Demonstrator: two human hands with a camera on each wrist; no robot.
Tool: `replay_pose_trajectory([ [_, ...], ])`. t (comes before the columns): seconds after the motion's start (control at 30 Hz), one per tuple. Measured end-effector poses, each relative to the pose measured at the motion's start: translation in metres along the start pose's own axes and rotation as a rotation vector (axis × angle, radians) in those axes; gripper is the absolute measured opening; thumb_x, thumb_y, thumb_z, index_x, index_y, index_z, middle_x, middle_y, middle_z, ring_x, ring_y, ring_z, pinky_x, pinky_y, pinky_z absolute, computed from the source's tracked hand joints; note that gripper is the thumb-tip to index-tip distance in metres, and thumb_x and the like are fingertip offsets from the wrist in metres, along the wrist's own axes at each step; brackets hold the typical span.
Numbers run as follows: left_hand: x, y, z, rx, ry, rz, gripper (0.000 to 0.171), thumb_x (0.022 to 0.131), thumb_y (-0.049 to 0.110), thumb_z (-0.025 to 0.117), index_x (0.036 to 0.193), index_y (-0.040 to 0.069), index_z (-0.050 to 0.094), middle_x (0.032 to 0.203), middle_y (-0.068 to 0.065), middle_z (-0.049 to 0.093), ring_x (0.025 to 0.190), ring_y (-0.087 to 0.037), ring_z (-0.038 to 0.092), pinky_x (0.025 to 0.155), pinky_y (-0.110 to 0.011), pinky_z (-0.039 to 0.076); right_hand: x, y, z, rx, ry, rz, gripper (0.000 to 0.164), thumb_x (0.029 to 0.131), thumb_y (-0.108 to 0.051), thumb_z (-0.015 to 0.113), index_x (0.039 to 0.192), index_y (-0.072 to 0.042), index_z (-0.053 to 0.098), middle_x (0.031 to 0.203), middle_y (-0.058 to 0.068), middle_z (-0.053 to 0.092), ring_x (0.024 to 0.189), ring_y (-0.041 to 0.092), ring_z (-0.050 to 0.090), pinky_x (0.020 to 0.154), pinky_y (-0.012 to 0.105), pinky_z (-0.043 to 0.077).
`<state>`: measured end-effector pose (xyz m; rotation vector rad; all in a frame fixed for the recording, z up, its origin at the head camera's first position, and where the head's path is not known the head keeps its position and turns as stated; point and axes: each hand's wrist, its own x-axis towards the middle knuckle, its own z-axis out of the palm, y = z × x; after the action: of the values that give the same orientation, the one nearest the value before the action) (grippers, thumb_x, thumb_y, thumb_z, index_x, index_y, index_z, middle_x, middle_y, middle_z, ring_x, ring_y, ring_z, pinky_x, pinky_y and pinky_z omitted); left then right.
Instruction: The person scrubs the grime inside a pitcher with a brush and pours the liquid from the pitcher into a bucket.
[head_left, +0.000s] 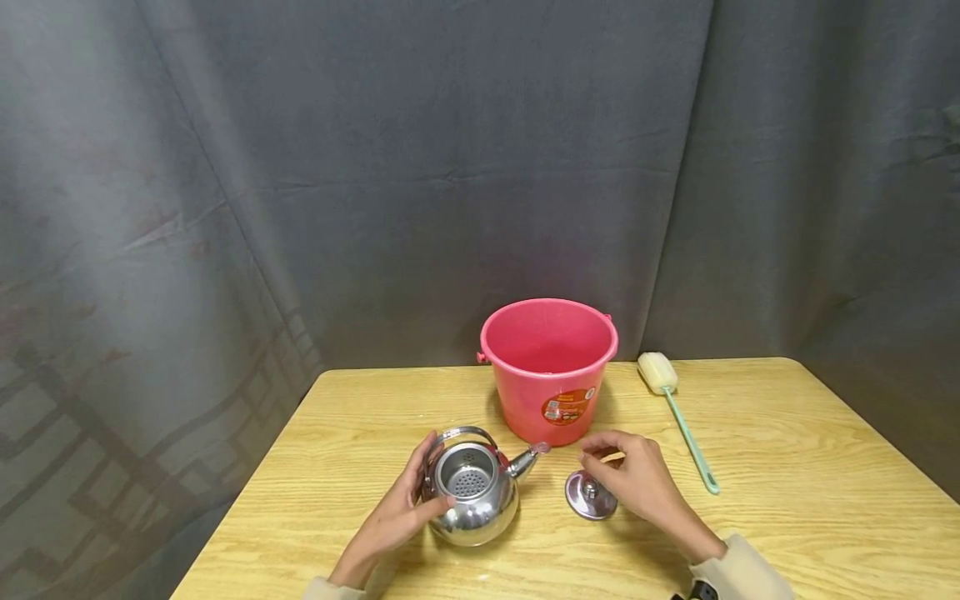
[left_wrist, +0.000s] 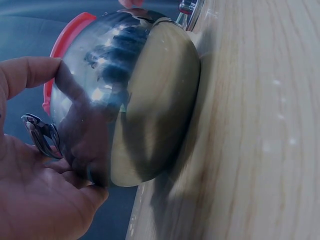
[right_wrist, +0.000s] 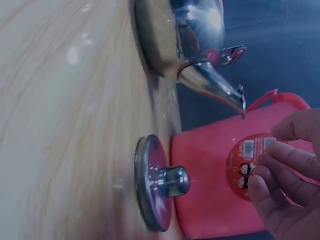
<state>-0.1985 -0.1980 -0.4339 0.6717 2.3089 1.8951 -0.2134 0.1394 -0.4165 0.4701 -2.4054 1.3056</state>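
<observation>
A shiny steel teapot [head_left: 475,518] stands on the table, its lid off and a perforated strainer [head_left: 470,482] showing inside the mouth. Its handle is upright and its spout points to the right. My left hand [head_left: 401,506] holds the pot's left side, thumb near the rim and fingers round the far side. The round steel lid [head_left: 590,495] lies on the table, knob [right_wrist: 176,181] up. Just above it hovers my right hand [head_left: 634,477], fingers loosely bent with nothing between them; in the right wrist view they are apart from the knob.
Behind the teapot and lid stands a pink bucket [head_left: 525,400] with a round label. A sponge brush [head_left: 684,425] with a pale green handle lies at the right. Grey curtain [head_left: 420,167] hangs behind the wooden table [head_left: 795,467].
</observation>
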Motion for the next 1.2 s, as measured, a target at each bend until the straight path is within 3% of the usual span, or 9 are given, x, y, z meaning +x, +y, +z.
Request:
replay_pose_trajectory([
  [0.43,-0.001,-0.001,0.001,0.013,0.0,0.005,0.094,0.083,0.008,0.071,0.154,0.002,0.009,0.154,-0.025,0.023,0.142,-0.039,0.017,0.112,-0.054,0.007,-0.001,-0.02,-0.002,0.015,0.066,-0.099,0.015,0.08,-0.003,0.075,0.092,-0.013,0.074,0.084,-0.008,0.07,0.076,0.007,0.065,0.065,0.027,0.057],
  [0.7,0.0,0.0,0.0,0.007,0.001,-0.012,0.094,0.083,0.007,0.071,0.155,0.004,0.009,0.154,-0.023,0.024,0.143,-0.035,0.018,0.113,-0.041,0.01,0.001,-0.029,-0.003,0.0,0.067,-0.147,0.013,0.082,-0.006,0.075,0.093,-0.013,0.075,0.087,-0.007,0.071,0.078,0.007,0.064,0.067,0.031,0.057],
  [0.93,0.0,0.001,0.001,-0.003,0.006,-0.005,0.096,0.081,0.007,0.071,0.154,0.001,0.009,0.154,-0.024,0.024,0.142,-0.037,0.017,0.113,-0.051,0.007,0.001,-0.035,-0.001,-0.026,0.075,-0.176,0.014,0.082,-0.009,0.076,0.094,-0.016,0.075,0.09,-0.012,0.07,0.079,0.005,0.063,0.067,0.03,0.056],
  [1.13,-0.001,0.003,0.002,-0.012,0.013,-0.031,0.096,0.081,0.005,0.071,0.155,0.005,0.01,0.154,-0.023,0.023,0.143,-0.036,0.017,0.11,-0.023,0.015,0.003,-0.043,0.003,-0.006,0.067,-0.231,0.015,0.08,-0.007,0.078,0.094,-0.012,0.075,0.09,-0.012,0.07,0.078,0.005,0.064,0.067,0.031,0.057],
  [1.2,0.0,0.003,0.002,-0.012,0.014,-0.035,0.096,0.081,0.005,0.072,0.155,0.006,0.01,0.155,-0.023,0.023,0.143,-0.036,0.017,0.109,-0.021,0.016,0.004,-0.046,0.005,0.001,0.062,-0.246,0.017,0.079,-0.007,0.078,0.094,-0.014,0.075,0.09,-0.012,0.07,0.079,0.005,0.064,0.067,0.031,0.057],
])
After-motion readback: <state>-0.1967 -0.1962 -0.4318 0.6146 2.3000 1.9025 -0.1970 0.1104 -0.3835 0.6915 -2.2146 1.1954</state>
